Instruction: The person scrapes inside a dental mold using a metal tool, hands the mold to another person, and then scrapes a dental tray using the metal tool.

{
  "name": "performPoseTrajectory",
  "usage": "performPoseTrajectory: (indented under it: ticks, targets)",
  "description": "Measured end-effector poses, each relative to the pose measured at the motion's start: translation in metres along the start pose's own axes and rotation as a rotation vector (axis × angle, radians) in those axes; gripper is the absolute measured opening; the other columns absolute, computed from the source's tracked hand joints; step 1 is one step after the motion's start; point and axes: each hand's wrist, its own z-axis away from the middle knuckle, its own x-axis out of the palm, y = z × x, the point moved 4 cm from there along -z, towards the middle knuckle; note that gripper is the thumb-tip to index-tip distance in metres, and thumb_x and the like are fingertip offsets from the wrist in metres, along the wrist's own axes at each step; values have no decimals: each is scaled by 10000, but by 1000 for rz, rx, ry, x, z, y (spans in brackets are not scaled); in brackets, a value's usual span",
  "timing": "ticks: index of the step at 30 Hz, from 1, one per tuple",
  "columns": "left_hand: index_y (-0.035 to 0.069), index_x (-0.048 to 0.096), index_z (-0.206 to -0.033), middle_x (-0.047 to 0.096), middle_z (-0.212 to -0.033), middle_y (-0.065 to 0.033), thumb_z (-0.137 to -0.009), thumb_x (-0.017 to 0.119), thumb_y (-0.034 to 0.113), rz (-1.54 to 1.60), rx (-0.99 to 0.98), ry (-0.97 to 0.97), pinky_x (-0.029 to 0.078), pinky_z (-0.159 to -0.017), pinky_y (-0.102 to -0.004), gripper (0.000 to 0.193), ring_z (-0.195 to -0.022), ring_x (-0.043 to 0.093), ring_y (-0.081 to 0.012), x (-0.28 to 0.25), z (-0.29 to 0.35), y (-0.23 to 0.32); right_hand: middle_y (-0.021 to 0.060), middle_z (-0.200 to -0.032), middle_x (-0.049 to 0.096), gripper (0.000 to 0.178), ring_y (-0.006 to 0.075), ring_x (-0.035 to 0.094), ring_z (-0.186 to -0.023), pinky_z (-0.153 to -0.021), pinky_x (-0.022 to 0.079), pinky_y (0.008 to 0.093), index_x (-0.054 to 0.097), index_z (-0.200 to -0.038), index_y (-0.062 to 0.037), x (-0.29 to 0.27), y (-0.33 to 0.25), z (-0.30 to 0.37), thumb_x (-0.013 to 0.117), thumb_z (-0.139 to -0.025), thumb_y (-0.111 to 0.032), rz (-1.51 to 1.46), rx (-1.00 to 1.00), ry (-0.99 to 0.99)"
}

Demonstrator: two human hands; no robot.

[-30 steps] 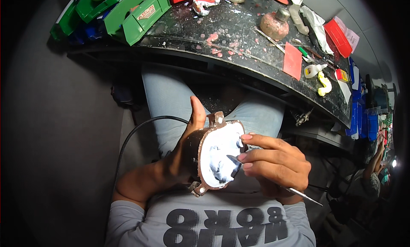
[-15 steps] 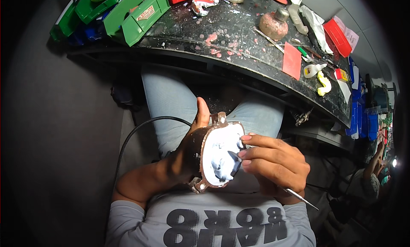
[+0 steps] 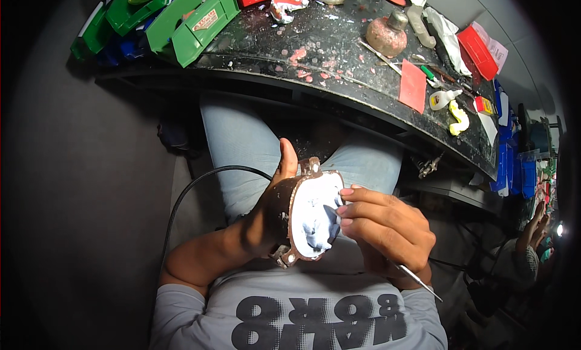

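Over my lap, my left hand (image 3: 264, 215) is wrapped round a brown metal denture flask (image 3: 282, 212), its thumb pointing up along the far side. White plaster (image 3: 310, 199) fills the flask, brightly lit and uneven, with raised shapes in the middle. A slim metal carving tool (image 3: 419, 280) is pinched in my right hand (image 3: 387, 226). The tool's handle sticks out below the palm, toward my body. My right fingertips are at the right edge of the plaster; the working tip is hard to make out there.
Ahead, the black workbench (image 3: 260, 44) is spotted with pink and white residue. Green bins (image 3: 206, 26) stand at its left. A round burner-like vessel (image 3: 387, 36), a pink sheet (image 3: 413, 87), a small white bottle (image 3: 443, 99) and a yellow arch-shaped piece (image 3: 459, 119) lie rightward. A black cable (image 3: 181, 196) curves beside my left arm.
The flask has turned a little, so its plaster face looks narrower. My right hand has shifted slightly left, and the tool's handle end has dropped a little.
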Motion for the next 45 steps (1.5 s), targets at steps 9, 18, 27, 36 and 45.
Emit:
performPoseTrajectory:
  ticks: [9, 18, 27, 36, 45]
  targets:
    - [81, 626, -1179, 688, -1006, -40, -949, 92, 864, -31, 23, 101, 581, -810, -295, 976, -870, 665, -129, 5, -2, 2, 193, -946, 730, 227, 363, 761, -963, -822, 656, 416, 728, -964, 76, 0, 0, 1, 764, -750, 11, 30, 10, 19]
    - [80, 629, -1264, 706, -1099, -74, -883, 186, 935, 169, -28, 47, 582, -858, -340, 1036, -982, 673, -174, -1, 7, -3, 217, -986, 729, 214, 421, 749, -1039, -870, 651, 457, 725, -1003, 99, -5, -10, 4, 750, -803, 28, -44, -25, -31]
    - [25, 540, -1210, 653, -1194, -159, -749, 399, 1015, 255, 86, -36, 554, -970, -449, 1101, -1090, 652, -292, -9, 8, -19, 252, -991, 734, 202, 445, 742, -1063, -899, 643, 493, 722, -995, 116, -10, -16, 6, 733, -834, -5, -124, -118, 35]
    - [67, 598, -1271, 680, -1149, -79, -834, 263, 967, 198, 52, 72, 552, -920, -371, 1055, -1046, 649, -199, 7, 8, -12, 244, -988, 731, 233, 414, 753, -1015, -899, 646, 491, 724, -996, 116, -5, -14, 4, 725, -807, -22, -19, -56, 45]
    - [64, 586, -1254, 658, -1104, -71, -846, 235, 965, 217, 39, 130, 551, -892, -346, 1050, -985, 633, -174, 9, 6, -12, 247, -962, 722, 244, 400, 756, -979, -882, 652, 486, 714, -981, 130, 0, -14, 4, 728, -780, -8, 24, -86, 68]
